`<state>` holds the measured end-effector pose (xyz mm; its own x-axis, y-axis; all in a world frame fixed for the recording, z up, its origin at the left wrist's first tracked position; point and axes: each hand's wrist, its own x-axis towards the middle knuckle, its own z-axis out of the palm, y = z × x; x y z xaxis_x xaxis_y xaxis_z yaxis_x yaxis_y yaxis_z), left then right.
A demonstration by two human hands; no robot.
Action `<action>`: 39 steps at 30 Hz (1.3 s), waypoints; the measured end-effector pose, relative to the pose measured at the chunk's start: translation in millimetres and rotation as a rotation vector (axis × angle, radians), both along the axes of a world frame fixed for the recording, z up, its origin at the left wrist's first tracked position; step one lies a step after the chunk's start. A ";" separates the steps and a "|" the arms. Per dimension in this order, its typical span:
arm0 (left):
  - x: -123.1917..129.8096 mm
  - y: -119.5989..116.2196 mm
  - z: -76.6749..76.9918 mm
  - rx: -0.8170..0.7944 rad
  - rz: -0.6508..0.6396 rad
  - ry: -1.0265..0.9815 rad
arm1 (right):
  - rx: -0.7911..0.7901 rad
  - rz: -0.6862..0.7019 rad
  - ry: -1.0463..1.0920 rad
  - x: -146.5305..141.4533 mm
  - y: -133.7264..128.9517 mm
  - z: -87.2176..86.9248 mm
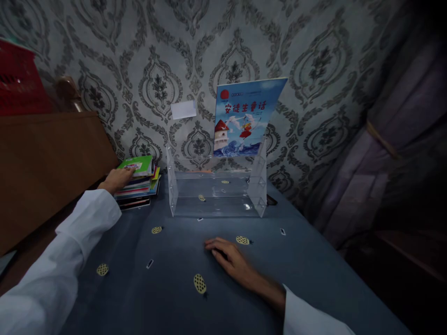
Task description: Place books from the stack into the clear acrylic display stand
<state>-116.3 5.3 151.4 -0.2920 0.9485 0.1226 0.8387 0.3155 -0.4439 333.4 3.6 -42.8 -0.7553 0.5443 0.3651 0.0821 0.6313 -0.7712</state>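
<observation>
My left hand [120, 179] reaches to the far left, its fingers stretched over the near left edge of a green book [141, 165]. That book lies on top of a stack of books [137, 190]; my left thumb is hidden. My right hand [232, 260] rests on the tablecloth with its fingers extended and nothing in them. Beyond it stands a clear acrylic tiered rack [216, 207]. A blue picture book [246, 116] with red Chinese characters on its cover stands upright at the rack's back right, leaning slightly.
A dark blue cloth with pineapple prints covers the table [174, 298]. A brown wooden cabinet [52, 172] borders the left side, with a red item [21, 79] on it. Patterned wallpaper rises behind the rack, bearing a white switch plate [184, 110]. A tied curtain [380, 139] hangs right.
</observation>
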 end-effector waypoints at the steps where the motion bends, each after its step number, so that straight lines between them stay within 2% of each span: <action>1: 0.3 -1.4 1.6 -0.005 0.000 0.005 | 0.005 -0.002 -0.005 0.0 -0.2 0.0; 5: 4.6 -8.7 10.0 -0.001 -0.036 0.022 | 0.008 -0.009 -0.014 0.4 -1.8 4.8; 8: 8.8 -15.6 9.7 0.008 -0.051 0.038 | 0.000 0.003 -0.015 0.9 -2.3 7.1; 15: 10.3 -21.7 -25.0 0.174 -0.169 0.042 | 0.007 -0.013 -0.028 1.8 -1.6 0.4; 23: 23.9 -14.8 -50.7 0.225 -0.108 0.009 | 0.013 -0.020 -0.049 1.7 -0.5 -1.6; 26: 32.6 -23.8 -53.4 0.254 -0.094 0.011 | 0.021 -0.021 -0.045 1.7 -0.6 -2.9; 33: 48.3 -56.7 -46.0 0.214 -0.119 -0.029 | 0.051 -0.014 -0.051 1.1 -2.1 0.7; 39: 68.0 -87.9 -65.3 0.234 -0.131 -0.014 | 0.060 -0.016 -0.033 0.5 -1.8 1.7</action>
